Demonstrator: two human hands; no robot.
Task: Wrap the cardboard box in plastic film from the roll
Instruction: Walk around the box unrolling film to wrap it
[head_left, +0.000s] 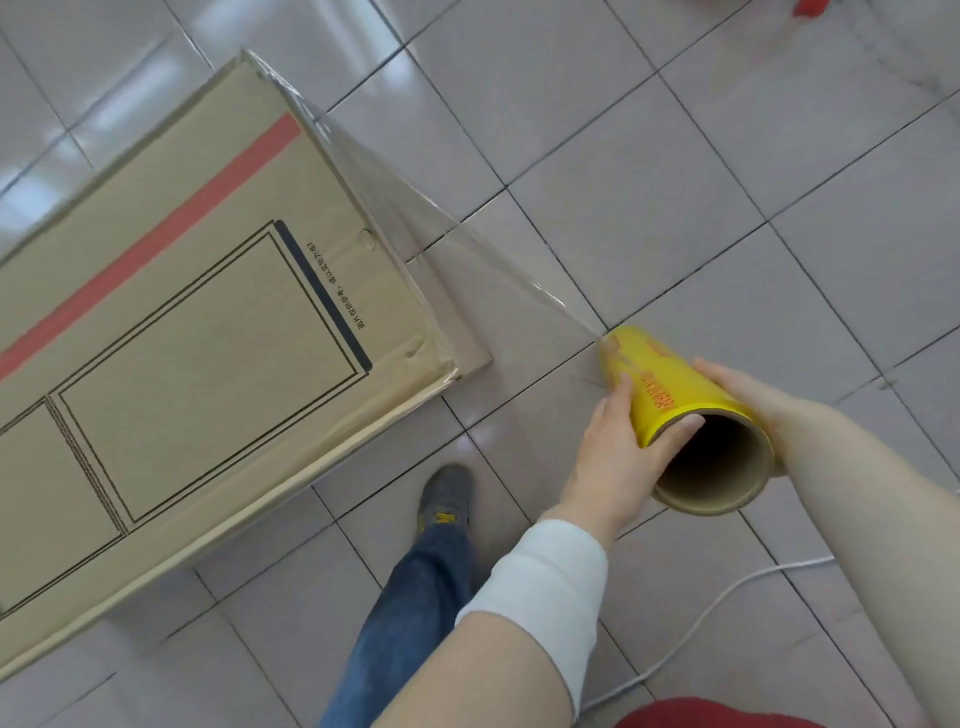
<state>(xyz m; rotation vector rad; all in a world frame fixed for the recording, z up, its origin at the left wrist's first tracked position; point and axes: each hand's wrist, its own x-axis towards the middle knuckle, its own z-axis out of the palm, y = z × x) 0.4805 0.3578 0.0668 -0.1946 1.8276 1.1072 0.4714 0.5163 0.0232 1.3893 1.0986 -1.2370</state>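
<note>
Two grips hold the roll of film (670, 395) at the lower right of the frame. The left grip (618, 447) takes the near side of the yellow roll, with its thumb hooked over the rim of the open cardboard core and its fingers laid along the yellow wall. The right grip (737, 384) cups the far side; most of its fingers are hidden behind the roll, so only the top of the hand and one finger on the roll show. The roll points up and left, with its hollow end toward the camera.

A sheet of clear film (467, 260) runs taut from the roll's far end up to the cardboard box (182, 338) and reaches its upper right corner. The box fills the left half of the frame, standing on the tiled floor (727, 182). A red stripe and black printed frames show on its top face.

A white band (550, 582) wraps the left forearm. Below the box, a grey shoe (447, 499) and a leg in blue jeans (410, 623) stand on the tiles. A white cable (727, 597) trails across the floor at the lower right. A red shape (701, 714) shows at the bottom edge.
</note>
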